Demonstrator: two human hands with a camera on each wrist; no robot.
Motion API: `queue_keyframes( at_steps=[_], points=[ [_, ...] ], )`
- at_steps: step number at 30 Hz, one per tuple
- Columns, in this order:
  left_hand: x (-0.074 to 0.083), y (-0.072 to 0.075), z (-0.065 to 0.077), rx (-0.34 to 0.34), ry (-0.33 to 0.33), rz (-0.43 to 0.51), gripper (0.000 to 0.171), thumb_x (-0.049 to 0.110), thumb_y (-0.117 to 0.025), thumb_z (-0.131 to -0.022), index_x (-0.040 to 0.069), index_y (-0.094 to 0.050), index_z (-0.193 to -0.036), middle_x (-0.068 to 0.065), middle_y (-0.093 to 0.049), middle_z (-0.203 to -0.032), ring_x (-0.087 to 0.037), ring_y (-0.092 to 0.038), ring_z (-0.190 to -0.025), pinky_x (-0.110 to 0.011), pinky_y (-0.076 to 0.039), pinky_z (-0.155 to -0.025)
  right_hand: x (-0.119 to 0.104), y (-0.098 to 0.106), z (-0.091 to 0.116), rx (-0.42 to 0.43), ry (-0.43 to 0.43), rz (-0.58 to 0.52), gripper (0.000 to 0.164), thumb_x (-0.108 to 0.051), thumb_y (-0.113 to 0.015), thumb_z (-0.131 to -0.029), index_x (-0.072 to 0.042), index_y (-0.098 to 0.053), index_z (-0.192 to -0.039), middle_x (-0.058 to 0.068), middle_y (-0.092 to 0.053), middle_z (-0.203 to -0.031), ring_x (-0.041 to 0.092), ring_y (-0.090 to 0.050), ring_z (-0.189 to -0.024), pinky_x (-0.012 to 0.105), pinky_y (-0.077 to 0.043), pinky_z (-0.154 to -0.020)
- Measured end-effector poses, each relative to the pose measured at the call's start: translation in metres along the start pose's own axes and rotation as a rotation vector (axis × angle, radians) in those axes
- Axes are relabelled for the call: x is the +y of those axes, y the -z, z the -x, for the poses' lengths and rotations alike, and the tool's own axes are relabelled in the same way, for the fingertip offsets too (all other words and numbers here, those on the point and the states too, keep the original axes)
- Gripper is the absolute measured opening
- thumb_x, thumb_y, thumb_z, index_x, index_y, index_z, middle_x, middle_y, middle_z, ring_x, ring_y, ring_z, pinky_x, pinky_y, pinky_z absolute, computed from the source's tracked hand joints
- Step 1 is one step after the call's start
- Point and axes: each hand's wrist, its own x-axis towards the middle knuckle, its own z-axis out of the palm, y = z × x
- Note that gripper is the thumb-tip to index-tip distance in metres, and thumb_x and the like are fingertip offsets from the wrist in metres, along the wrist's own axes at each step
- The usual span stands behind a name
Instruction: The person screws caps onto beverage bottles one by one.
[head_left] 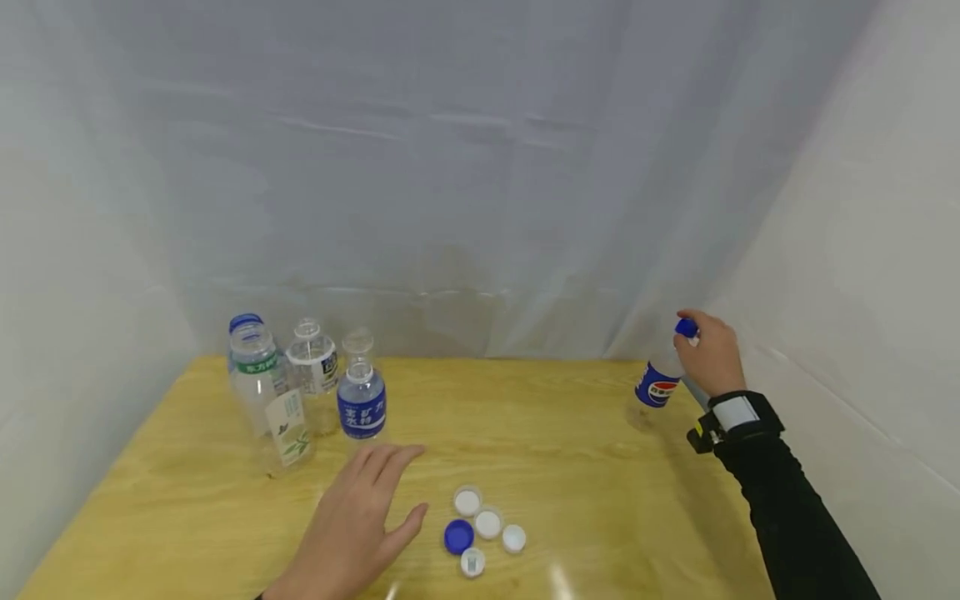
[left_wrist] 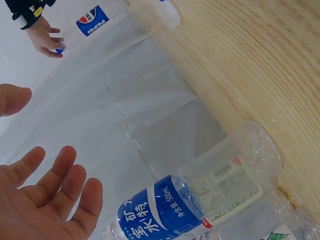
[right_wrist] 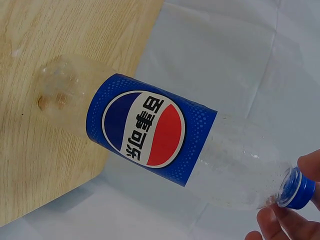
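Observation:
At the right end of the table a clear Pepsi bottle (head_left: 658,385) with a blue label stands upright. My right hand (head_left: 711,350) pinches its blue cap (right_wrist: 300,190) between thumb and fingers, and the cap sits at the bottle's mouth. Over the front left of the table hovers my left hand (head_left: 358,510), fingers spread and holding nothing. Just beyond it stands a capless bottle with a blue label (head_left: 362,407). Several loose caps lie right of the left hand, among them a blue cap (head_left: 458,537) and a white cap (head_left: 488,523).
More clear bottles crowd the table's left side: a tall bottle with a green-and-white label (head_left: 288,427) and a white-labelled bottle (head_left: 315,367) among them. The wooden table (head_left: 525,417) meets a pale sheet (head_left: 480,208) at the back, with sheeting on both sides.

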Motion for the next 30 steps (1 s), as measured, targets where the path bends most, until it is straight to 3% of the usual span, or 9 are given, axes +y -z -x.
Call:
queue_keyframes(
  at_steps=[4, 8, 15, 22, 30],
  points=[
    [-0.003, 0.005, 0.006, 0.015, 0.018, -0.013, 0.064, 0.036, -0.081, -0.080, 0.014, -0.057, -0.135, 0.001, -0.061, -0.123, -0.016, -0.054, -0.115, -0.040, -0.052, -0.098, -0.012, -0.010, -0.007, -0.024, 0.008, -0.016, 0.041, -0.014, -0.055, -0.099, 0.001, -0.055, -0.138, 0.033, -0.053, -0.135, 0.052, -0.049, -0.120, 0.065, -0.048, -0.094],
    [-0.004, 0.006, 0.006, 0.014, 0.008, -0.008, 0.063, 0.036, -0.079, -0.082, 0.013, -0.057, -0.136, 0.001, -0.061, -0.123, -0.016, -0.054, -0.115, -0.040, -0.051, -0.097, -0.017, -0.007, -0.003, -0.009, 0.019, -0.009, 0.041, -0.013, -0.055, -0.099, 0.000, -0.055, -0.138, 0.034, -0.048, -0.140, 0.055, -0.042, -0.125, 0.068, -0.043, -0.097],
    [-0.002, 0.002, 0.002, 0.008, -0.012, -0.004, 0.062, 0.036, -0.078, -0.082, 0.014, -0.056, -0.136, 0.002, -0.061, -0.122, -0.014, -0.055, -0.114, -0.037, -0.053, -0.095, -0.025, 0.006, 0.016, 0.067, 0.192, 0.078, 0.036, -0.009, -0.058, -0.097, 0.002, -0.058, -0.131, 0.032, -0.049, -0.134, 0.055, -0.039, -0.123, 0.072, -0.029, -0.100],
    [0.001, 0.003, 0.003, -0.032, 0.017, 0.006, 0.062, 0.037, -0.078, -0.084, 0.017, -0.055, -0.138, 0.005, -0.060, -0.124, -0.011, -0.054, -0.115, -0.035, -0.053, -0.095, -0.046, 0.002, 0.032, 0.099, 0.341, 0.031, 0.034, -0.005, -0.062, -0.094, 0.002, -0.061, -0.127, 0.031, -0.053, -0.130, 0.052, -0.041, -0.121, 0.067, -0.036, -0.097],
    [0.000, 0.004, 0.004, -0.023, 0.009, -0.001, 0.062, 0.037, -0.078, -0.084, 0.017, -0.055, -0.138, 0.005, -0.060, -0.124, -0.011, -0.054, -0.115, -0.035, -0.052, -0.096, -0.089, -0.001, 0.053, 0.004, 0.462, -0.029, 0.036, -0.008, -0.064, -0.095, -0.002, -0.062, -0.130, 0.023, -0.054, -0.136, 0.044, -0.044, -0.129, 0.062, -0.045, -0.097]
  ],
)
